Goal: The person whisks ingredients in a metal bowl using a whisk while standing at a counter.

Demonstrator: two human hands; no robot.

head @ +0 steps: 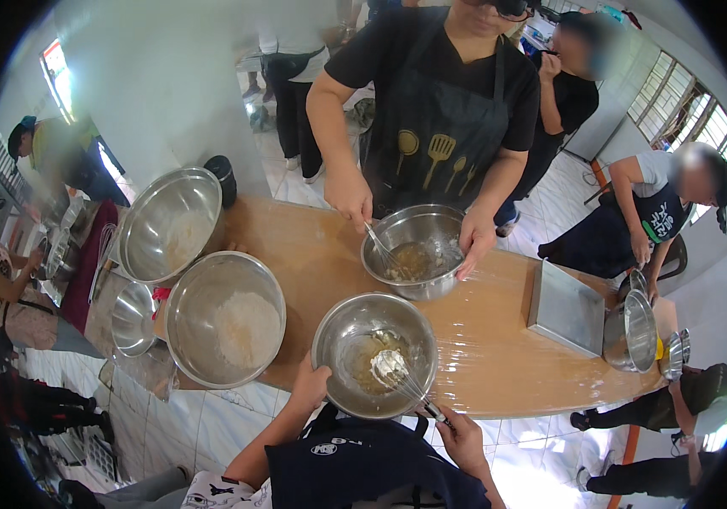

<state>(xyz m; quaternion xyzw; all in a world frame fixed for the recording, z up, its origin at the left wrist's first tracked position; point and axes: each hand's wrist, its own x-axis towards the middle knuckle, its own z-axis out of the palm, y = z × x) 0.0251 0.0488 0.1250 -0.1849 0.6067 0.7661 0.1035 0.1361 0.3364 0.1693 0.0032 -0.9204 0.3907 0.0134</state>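
Note:
A steel mixing bowl (338, 343) stands before me at the near edge of the table. My left hand (312, 380) grips its left rim, thumb over the edge. In my right hand (460, 434) is the handle of a balloon whisk (409, 385), which slants down into the bowl. A pale, creamy lump (391, 367) clings inside the whisk's wires. Below it, the bowl's bottom holds a yellowish wet mixture (369, 382) with pale bits.
Across the wooden table (497, 331), a co-worker whisks in another steel bowl (430, 291). Two large bowls, a nearer one (176, 318) and a farther one (141, 210), hold pale powder at left. A rectangular metal pan (563, 308) and more bowls (633, 331) stand at right, near another person.

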